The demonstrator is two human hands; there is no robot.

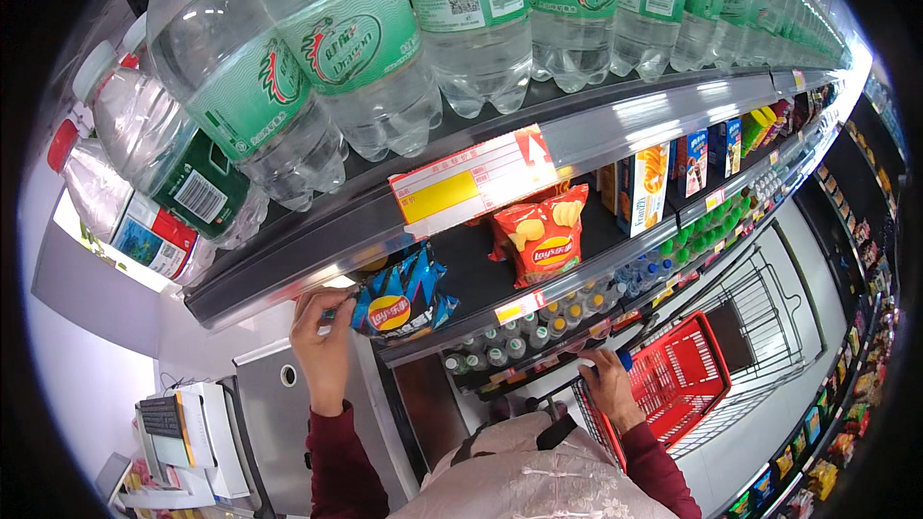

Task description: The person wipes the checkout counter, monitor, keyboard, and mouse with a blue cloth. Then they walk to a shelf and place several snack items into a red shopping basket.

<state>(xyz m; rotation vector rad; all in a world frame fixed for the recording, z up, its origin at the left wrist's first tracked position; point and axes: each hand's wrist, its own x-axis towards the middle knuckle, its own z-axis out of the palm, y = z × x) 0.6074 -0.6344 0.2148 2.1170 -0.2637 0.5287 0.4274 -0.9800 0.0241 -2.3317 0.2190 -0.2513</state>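
Fingers and thumb of my left hand (324,331) pinch the left edge of a blue Lay's chip bag (404,299) at the near end of a dark shelf. To its right on that shelf stands a red Lay's chip bag (544,234). Lower down, my right hand (609,382) rests at the rim of a shopping cart (764,317) by its blue-tipped handle; the hand seems curled round it, though its fingers are partly hidden. Inside the cart sits a red plastic basket (685,375).
Large water bottles (346,50) line the shelf above, over a red and yellow price card (472,176). Snack boxes (642,187) stand farther along. Small capped bottles (555,317) fill a lower shelf. A grey counter (310,404) is at left; snack shelves (829,432) run along the right.
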